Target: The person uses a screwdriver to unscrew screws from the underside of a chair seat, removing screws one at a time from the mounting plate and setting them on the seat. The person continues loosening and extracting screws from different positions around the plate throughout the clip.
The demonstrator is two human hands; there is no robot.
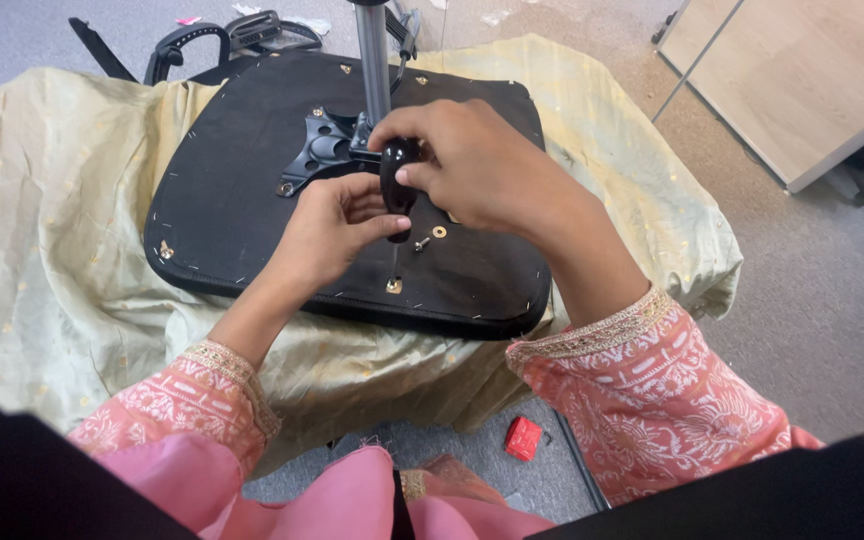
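Seat (252,230): black, lying upside down on a pale green cloth (42,260) draped over a support that cannot be made out. A black metal bracket (322,150) sits on its upper middle, with a grey post (374,60) rising from it.

Screwdriver (397,175): dark rounded handle, upright near the middle of the seat, just right of the bracket. Its shaft runs down toward a brass fitting (393,286) near the seat's near edge; the tip cannot be clearly seen.

Right hand (472,165): closed over the top of the handle, thumb pressing its side. Left hand (337,230): fingers curled narrow round the lower part of the tool, thumb touching it, steadying.

Judgement on method: the tool wants to stand plumb over the fastener, with downward pressure from the right hand so the tip does not slip out. The left hand serves best low on the shaft as a guide, clear of the tip.

Surroundings: a loose screw (420,243) and a washer (439,232) lie on the seat just right of the shaft; a careless wrist could knock them off. The post stands close behind the right hand and limits its swing. A small red object (523,438) lies on the floor (832,300) below the cloth. Black parts (232,35) lie beyond the seat's far edge. A wooden panel (802,80) is at far right, well apart.
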